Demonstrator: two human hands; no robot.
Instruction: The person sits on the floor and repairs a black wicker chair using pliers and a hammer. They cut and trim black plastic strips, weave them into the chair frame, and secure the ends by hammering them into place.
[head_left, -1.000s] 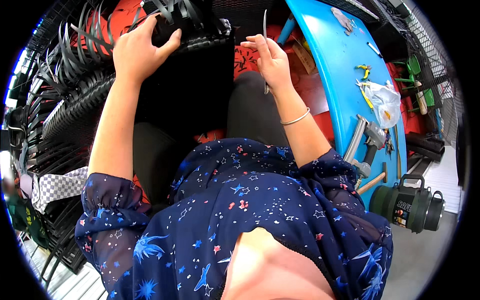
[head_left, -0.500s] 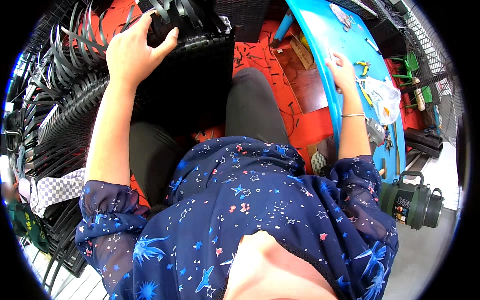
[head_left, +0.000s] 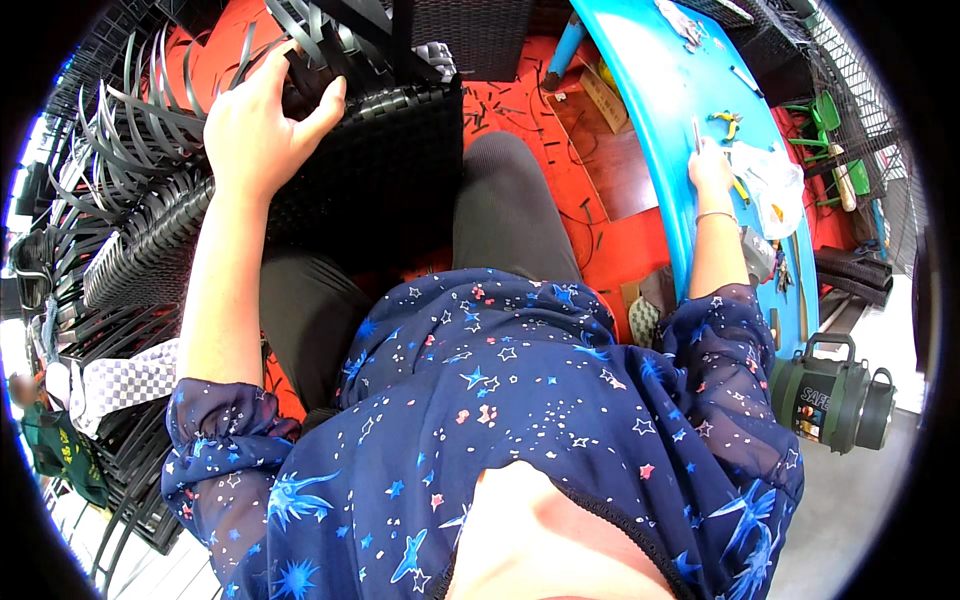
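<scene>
My left hand (head_left: pixel 258 135) reaches to the far left, its thumb and fingers set around black flat strips (head_left: pixel 318 75) at the top of a woven black panel (head_left: pixel 370 150). Some of its fingertips are hidden among the strips. Over the blue table (head_left: pixel 665 185) on the right, my right hand (head_left: pixel 711 172) is closed on a slim metal tool (head_left: pixel 697 132), which points away from me; its exact kind is too small to make out. Close to that hand are yellow-handled pliers (head_left: pixel 727 124) and a clear plastic bag (head_left: pixel 775 192).
Many loose strips (head_left: pixel 150 110) curl out on the left. A checkered cloth (head_left: pixel 130 380) hangs below them. Black scraps litter the red floor (head_left: pixel 510 105). A dark green jug (head_left: pixel 835 405) stands at the right, with green stools (head_left: pixel 825 125) beyond the table.
My right hand has moved right and nearer to me over the blue table, the slim tool in it. My left hand has shifted slightly left and stays at the strips.
</scene>
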